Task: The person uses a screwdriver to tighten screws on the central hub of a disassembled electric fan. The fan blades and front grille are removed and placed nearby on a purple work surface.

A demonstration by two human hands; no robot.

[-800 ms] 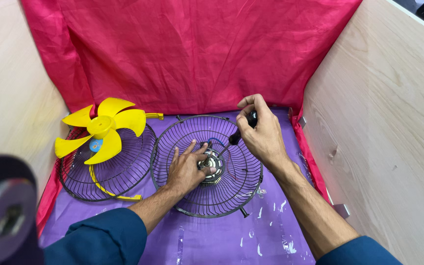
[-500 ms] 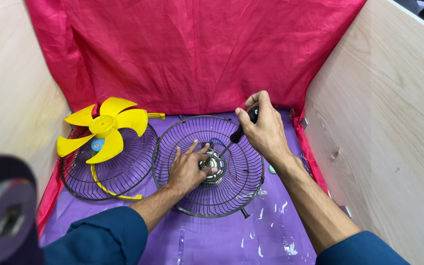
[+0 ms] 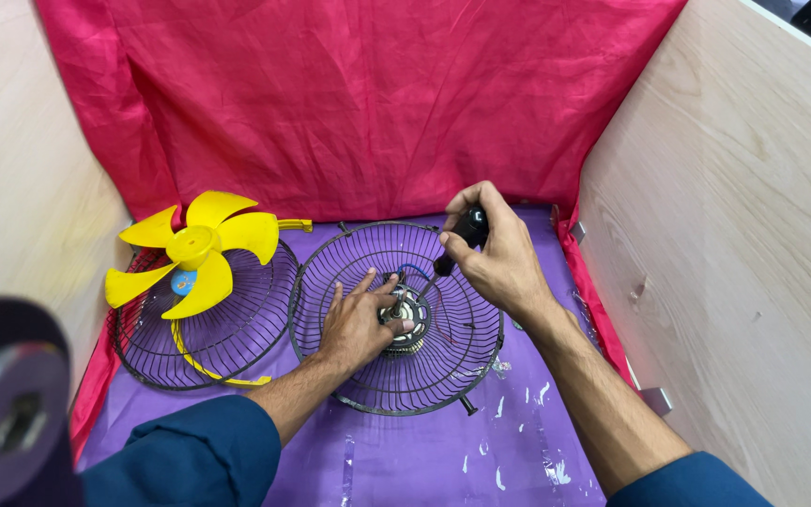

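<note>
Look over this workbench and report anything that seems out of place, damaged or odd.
The yellow fan blade is off its motor, lying loose on a separate wire guard at the left. The purple table cover near the front is scuffed, with torn white patches. The motor sits bare in the middle guard.
</note>
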